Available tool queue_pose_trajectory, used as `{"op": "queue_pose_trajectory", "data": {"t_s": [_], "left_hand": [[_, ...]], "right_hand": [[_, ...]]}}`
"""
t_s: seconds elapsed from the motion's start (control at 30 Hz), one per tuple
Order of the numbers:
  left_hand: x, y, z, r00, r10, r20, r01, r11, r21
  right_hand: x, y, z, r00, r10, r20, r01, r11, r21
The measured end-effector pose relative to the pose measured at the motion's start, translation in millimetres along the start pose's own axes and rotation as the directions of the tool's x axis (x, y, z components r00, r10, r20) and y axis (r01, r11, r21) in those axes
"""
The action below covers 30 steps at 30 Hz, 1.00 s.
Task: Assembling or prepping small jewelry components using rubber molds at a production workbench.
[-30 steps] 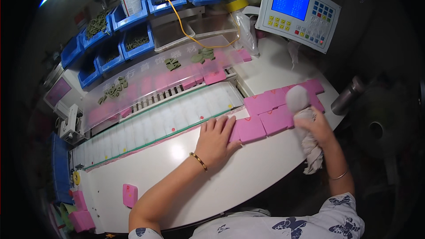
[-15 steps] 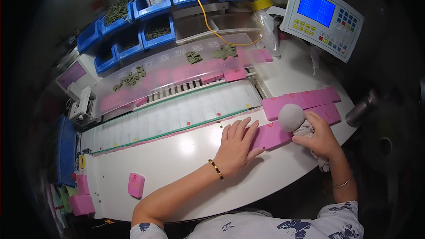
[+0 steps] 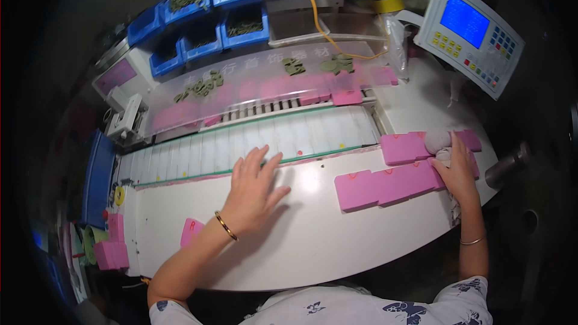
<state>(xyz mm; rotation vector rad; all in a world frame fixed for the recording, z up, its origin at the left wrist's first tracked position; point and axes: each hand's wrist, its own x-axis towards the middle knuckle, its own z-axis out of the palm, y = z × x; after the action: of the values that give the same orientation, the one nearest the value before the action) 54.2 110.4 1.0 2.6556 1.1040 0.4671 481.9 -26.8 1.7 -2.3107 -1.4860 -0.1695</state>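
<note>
My right hand (image 3: 460,171) grips a round, greyish-white cloth-wrapped ball (image 3: 438,142) by its bunched cloth neck. The cloth tail hangs below the palm. The ball rests on or just over the right part of the back row of pink blocks (image 3: 400,149); contact cannot be made out. A front row of pink blocks (image 3: 385,188) with red marks lies just nearer to me. My left hand (image 3: 250,186) holds nothing, fingers spread, over the white table left of that row. A single pink block (image 3: 191,230) is partly hidden behind my left forearm.
A green-edged white track (image 3: 253,144) crosses the table behind my left hand. Beyond it, a clear cover (image 3: 253,69) bears several greenish pieces. Blue bins (image 3: 244,29) line the back. A control panel (image 3: 469,33) stands back right, a dark bottle (image 3: 507,167) at the right edge.
My left hand has come off the front pink blocks and moved left. My right hand has carried the cloth ball right, toward the back row. The whole view has shifted somewhat.
</note>
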Motion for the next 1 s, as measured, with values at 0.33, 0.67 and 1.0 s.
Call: {"op": "queue_pose_trajectory", "data": {"t_s": [0.33,0.67,1.0], "left_hand": [[76.3,-80.1,24.5,0.993,-0.063,-0.099,0.08,0.98,0.184],[192.6,-100.6,51.9,0.97,0.014,-0.243,0.05,0.966,0.254],[217.5,-116.7,58.8,0.991,-0.018,-0.13,0.059,0.945,0.322]], "right_hand": [[-18.7,-162.6,8.7,0.788,-0.615,-0.015,0.554,0.698,0.454],[-42.1,-259.7,37.1,0.655,-0.754,-0.055,0.414,0.297,0.86],[-42.6,-254.1,53.3,0.679,-0.733,-0.04,0.439,0.362,0.822]]}}
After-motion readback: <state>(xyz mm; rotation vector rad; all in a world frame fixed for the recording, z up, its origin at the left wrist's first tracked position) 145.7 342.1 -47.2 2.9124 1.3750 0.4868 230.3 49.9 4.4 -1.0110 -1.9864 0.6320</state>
